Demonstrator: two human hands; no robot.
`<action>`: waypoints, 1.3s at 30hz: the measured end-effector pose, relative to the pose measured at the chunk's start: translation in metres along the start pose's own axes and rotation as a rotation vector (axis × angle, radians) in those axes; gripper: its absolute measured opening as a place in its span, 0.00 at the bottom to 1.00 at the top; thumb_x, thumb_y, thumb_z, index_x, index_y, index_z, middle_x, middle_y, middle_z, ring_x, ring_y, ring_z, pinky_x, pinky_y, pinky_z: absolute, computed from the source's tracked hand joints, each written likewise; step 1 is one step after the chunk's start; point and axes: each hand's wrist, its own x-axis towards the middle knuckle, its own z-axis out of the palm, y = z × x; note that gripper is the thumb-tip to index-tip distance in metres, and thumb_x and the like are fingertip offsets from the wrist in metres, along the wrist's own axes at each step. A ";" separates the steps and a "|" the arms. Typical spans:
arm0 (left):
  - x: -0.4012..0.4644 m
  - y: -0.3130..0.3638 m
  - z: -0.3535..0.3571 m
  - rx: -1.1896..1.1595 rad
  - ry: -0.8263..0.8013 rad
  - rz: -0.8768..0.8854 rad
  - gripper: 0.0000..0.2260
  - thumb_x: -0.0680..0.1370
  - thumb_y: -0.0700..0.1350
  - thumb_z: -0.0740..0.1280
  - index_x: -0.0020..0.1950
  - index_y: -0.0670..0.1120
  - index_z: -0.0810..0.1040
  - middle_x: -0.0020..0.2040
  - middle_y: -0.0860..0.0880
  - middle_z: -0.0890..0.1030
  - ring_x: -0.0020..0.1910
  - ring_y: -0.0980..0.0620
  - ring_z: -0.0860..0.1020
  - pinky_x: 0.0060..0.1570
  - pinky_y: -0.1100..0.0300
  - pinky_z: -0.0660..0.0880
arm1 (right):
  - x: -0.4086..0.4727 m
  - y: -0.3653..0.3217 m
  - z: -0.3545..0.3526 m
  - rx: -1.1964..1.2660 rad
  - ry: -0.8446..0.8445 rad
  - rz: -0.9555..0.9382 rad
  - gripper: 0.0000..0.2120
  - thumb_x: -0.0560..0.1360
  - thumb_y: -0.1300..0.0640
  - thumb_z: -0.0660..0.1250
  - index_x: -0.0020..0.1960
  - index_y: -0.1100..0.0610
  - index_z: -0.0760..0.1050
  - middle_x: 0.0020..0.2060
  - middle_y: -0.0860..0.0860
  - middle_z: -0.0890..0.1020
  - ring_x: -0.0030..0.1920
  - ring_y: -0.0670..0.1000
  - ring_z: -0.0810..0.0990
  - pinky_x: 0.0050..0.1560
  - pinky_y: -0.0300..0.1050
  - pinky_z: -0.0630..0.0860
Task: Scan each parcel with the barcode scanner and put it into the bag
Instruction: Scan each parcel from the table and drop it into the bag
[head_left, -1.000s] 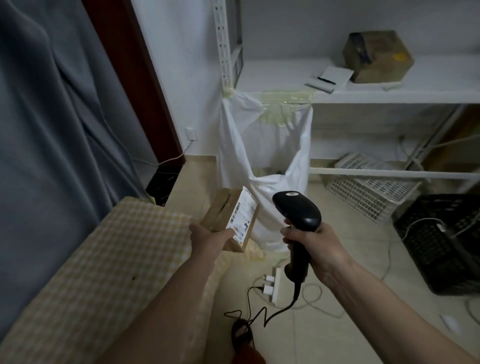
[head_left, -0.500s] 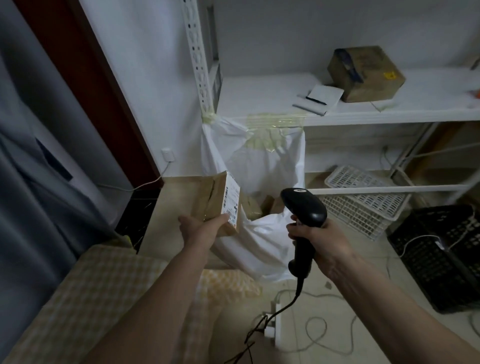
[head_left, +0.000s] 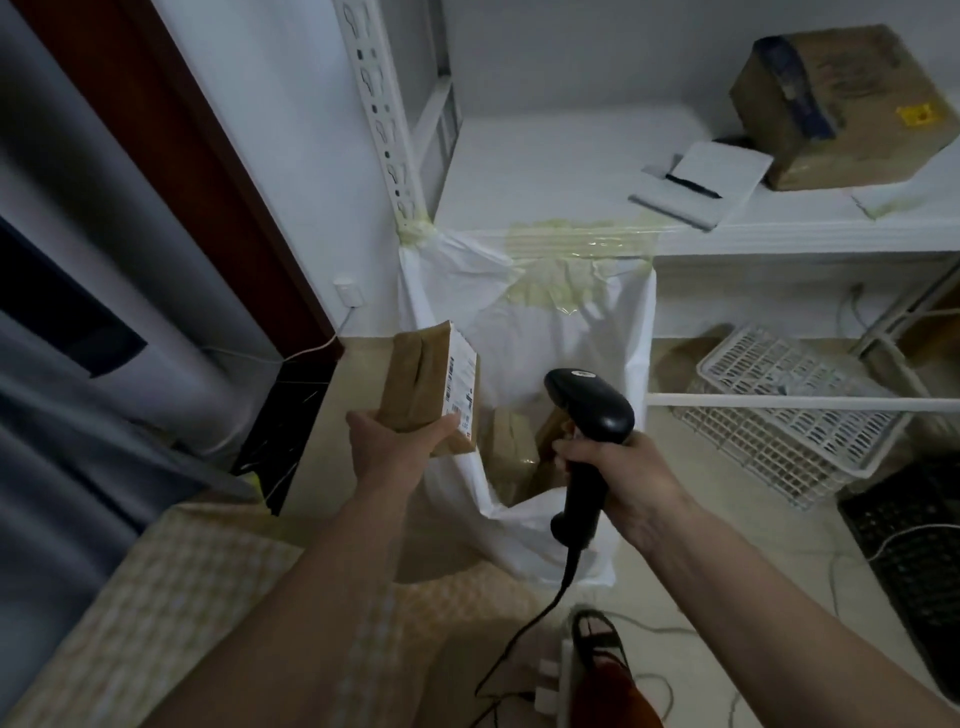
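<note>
1. Right hand (head_left: 623, 475) is gripping the scanner (head_left: 589, 415) by its handle, fingers wrapped tight, head pointing up and away.
2. Left hand (head_left: 395, 441) is holding the parcel (head_left: 428, 387) from below, label facing the scanner.
3. Bag (head_left: 524, 332) is hanging open just beyond both grips, more parcels (head_left: 511, 447) lying inside.
4. Box (head_left: 841, 104) is sitting on the shelf (head_left: 545, 171), far right.
</note>
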 end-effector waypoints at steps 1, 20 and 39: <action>0.008 0.006 0.013 0.005 -0.002 -0.017 0.36 0.59 0.50 0.83 0.57 0.47 0.64 0.55 0.49 0.74 0.52 0.49 0.76 0.53 0.54 0.77 | 0.015 -0.007 -0.002 -0.001 -0.015 0.021 0.10 0.66 0.72 0.71 0.40 0.59 0.78 0.34 0.57 0.77 0.40 0.57 0.76 0.48 0.52 0.74; 0.114 -0.018 0.207 0.181 0.145 -0.373 0.43 0.66 0.52 0.79 0.72 0.38 0.61 0.66 0.45 0.69 0.65 0.47 0.70 0.61 0.55 0.70 | 0.206 -0.056 -0.043 -0.159 -0.171 0.271 0.10 0.70 0.71 0.69 0.46 0.60 0.78 0.38 0.56 0.80 0.45 0.57 0.79 0.51 0.51 0.77; 0.092 0.005 0.156 0.715 -0.358 -0.240 0.06 0.80 0.46 0.64 0.46 0.46 0.73 0.45 0.53 0.71 0.48 0.51 0.75 0.43 0.61 0.69 | 0.205 -0.051 0.009 -0.382 -0.330 0.357 0.06 0.71 0.69 0.69 0.43 0.60 0.75 0.35 0.57 0.76 0.42 0.57 0.76 0.49 0.52 0.74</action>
